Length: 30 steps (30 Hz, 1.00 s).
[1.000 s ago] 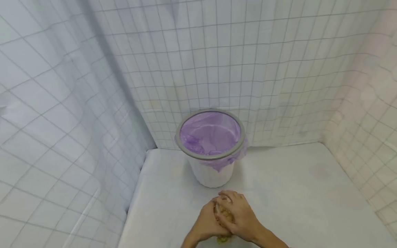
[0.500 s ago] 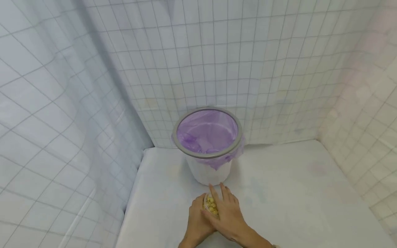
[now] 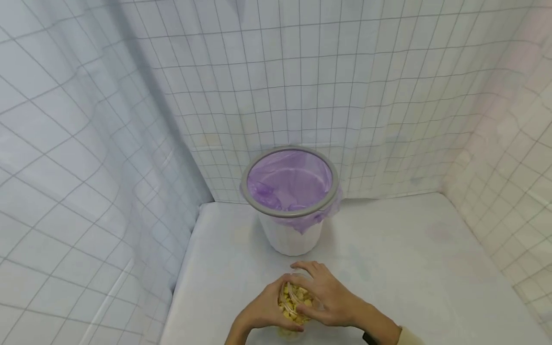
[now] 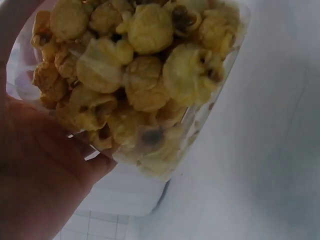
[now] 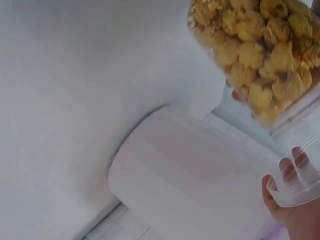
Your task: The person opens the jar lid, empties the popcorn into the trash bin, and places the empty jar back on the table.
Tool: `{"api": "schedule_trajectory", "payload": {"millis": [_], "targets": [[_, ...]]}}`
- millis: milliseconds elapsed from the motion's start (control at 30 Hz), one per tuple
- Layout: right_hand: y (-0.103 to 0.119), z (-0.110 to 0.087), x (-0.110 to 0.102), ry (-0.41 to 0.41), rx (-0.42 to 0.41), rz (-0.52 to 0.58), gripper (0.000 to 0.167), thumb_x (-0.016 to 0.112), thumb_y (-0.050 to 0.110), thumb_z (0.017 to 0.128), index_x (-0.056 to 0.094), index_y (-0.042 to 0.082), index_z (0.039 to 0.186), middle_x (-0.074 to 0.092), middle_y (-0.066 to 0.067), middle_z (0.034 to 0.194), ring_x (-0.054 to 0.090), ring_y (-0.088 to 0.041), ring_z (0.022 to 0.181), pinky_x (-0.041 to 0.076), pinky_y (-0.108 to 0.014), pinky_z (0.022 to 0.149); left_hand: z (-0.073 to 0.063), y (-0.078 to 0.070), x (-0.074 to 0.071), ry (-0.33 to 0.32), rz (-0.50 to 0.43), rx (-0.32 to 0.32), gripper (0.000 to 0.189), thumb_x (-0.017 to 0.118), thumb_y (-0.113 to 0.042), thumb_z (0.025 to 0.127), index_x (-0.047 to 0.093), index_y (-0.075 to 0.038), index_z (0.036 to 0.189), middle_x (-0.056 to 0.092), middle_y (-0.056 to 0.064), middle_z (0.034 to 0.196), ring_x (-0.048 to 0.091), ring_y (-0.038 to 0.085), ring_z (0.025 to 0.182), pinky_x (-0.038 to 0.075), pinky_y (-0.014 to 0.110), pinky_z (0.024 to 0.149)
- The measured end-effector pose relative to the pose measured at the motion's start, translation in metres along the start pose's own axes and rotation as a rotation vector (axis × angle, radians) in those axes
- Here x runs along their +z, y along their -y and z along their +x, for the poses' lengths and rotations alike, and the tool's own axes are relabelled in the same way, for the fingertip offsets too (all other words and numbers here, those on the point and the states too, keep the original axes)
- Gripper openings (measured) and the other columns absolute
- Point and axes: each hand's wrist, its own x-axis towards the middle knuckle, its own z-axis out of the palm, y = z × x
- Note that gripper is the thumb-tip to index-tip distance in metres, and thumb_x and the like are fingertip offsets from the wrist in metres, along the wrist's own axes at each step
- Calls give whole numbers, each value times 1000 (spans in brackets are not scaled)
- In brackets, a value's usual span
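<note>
The jar (image 5: 301, 114), clear-walled and full of popcorn (image 4: 150, 30), is between the person's two hands at the near part of the table (image 3: 409, 258). The left hand (image 3: 266, 305) grips it, thumb and fingers curled round its side. The right hand (image 3: 329, 297) holds the clear lid (image 5: 295, 194) in bent fingers, just beside the jar and apart from its mouth. Beyond them stands the white bin (image 3: 293, 238), grey-rimmed and lined with a purple bag (image 3: 297, 177), before a grid-patterned cloth (image 3: 302, 72)
</note>
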Motion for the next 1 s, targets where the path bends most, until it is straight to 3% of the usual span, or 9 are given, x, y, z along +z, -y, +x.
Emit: {"api": "schedule_trajectory", "payload": {"millis": [67,133,300,400,500,633,800,1000], "targets": [[-11,-4,-9,-9,21,-24,65,69,34,97,44,25,156,44,-6,157,47,-25,139,51,-57,103,-4,3,-5,-1,6,-16,100,96,-31,71,41,-21,154,58,3,142,63,10,120,54,24,100],[-28,-9,-14,-49,79,-80,67,72,31,93,46,23,155,47,-12,153,48,-29,137,48,-61,102,-7,5,-9,-52,19,-46,99,97,-33,70,43,-21,153,58,-1,142,61,12,123,53,27,103],[-80,-34,-13,-136,330,-235,64,77,29,88,55,13,147,50,-25,144,50,-43,131,44,-68,100,-16,11,-16,-168,4,-104,103,98,-33,67,43,-16,153,57,-2,144,58,21,131,48,39,111],[-103,-53,-7,-131,485,-282,63,78,30,89,57,7,144,51,-30,142,49,-50,130,43,-71,100,-22,16,-19,-213,-16,-126,105,99,-30,66,42,-16,153,57,0,147,56,24,134,45,44,114],[-119,-69,-2,-111,587,-314,62,79,31,89,59,5,142,51,-33,140,50,-53,128,45,-72,98,-27,21,-20,-251,-45,-145,105,99,-29,65,42,-19,153,55,2,149,54,26,137,43,50,116],[-130,-85,8,-74,655,-331,63,80,34,89,60,4,140,53,-35,137,53,-54,123,49,-71,92,-32,25,-20,-283,-85,-156,104,99,-28,67,41,-19,153,53,6,151,51,31,139,41,56,117],[-133,-99,23,5,697,-335,63,78,40,89,60,5,139,52,-36,134,55,-54,120,53,-69,87,-35,26,-19,-323,-100,-177,104,99,-24,66,42,-19,152,53,7,149,52,31,137,43,54,115],[-132,-91,16,68,689,-349,69,78,44,88,57,2,139,53,-35,130,57,-54,115,53,-68,84,-39,27,-18,-433,-98,-193,105,101,-18,61,45,-18,150,56,10,147,54,29,135,45,52,114]]}}
